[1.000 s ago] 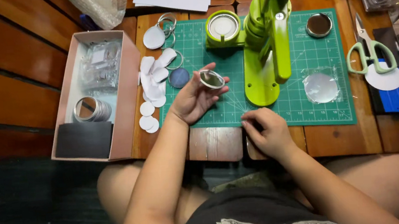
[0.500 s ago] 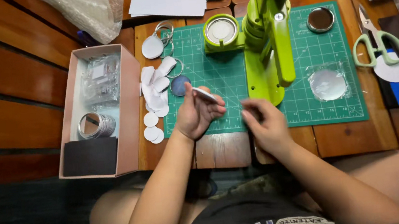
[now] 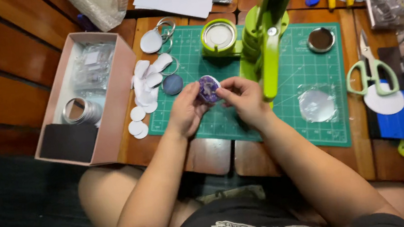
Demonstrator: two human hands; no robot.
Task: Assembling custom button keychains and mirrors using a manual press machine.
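Left hand [image 3: 187,111] and right hand [image 3: 242,97] both pinch a round purple disc [image 3: 208,88] above a green mat [image 3: 222,116], beside a green press [image 3: 266,38].

I log the person's left hand [image 3: 188,111] and right hand [image 3: 245,100]: both bare, no gloves, rings, watch or bands that I can see. Forearms bare up to the elbows; no sleeves show. Torso in a black top with a pale printed graphic across the chest, partly cut off by the frame edge. Knees and thighs bare below the table edge.
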